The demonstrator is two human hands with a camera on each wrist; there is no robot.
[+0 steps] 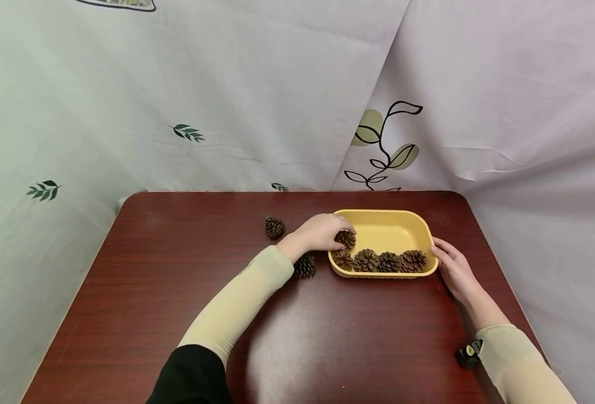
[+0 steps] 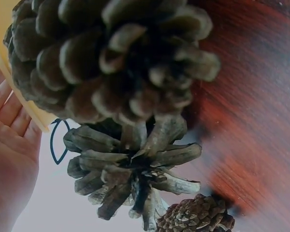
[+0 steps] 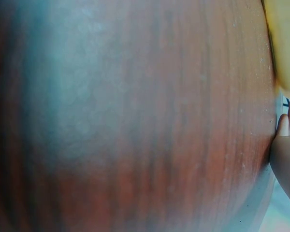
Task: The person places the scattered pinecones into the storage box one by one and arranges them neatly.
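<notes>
My left hand (image 1: pixel 323 232) reaches over the left end of a yellow tray (image 1: pixel 383 223) and holds a pine cone (image 1: pixel 346 239) with curled fingers. Along the tray's near side several other pine cones (image 1: pixel 389 262) lie in a row. At the tray's right end my right hand (image 1: pixel 456 269) grips the rim, its thumb on the edge. In the right wrist view only part of that hand (image 3: pixel 287 145) appears, below the tray's yellow wall (image 3: pixel 285 43). The left wrist view shows large pine cones (image 2: pixel 106 58) close to the camera, beside the left hand (image 2: pixel 12 145).
On the reddish-brown table (image 1: pixel 186 269), one pine cone (image 1: pixel 274 227) lies left of the tray. Another cone (image 1: pixel 305 266) sits beside the left forearm, partly hidden by the sleeve. A small black device (image 1: pixel 469 354) is at the right wrist. Patterned white cloth (image 1: pixel 257 101) hangs behind the table.
</notes>
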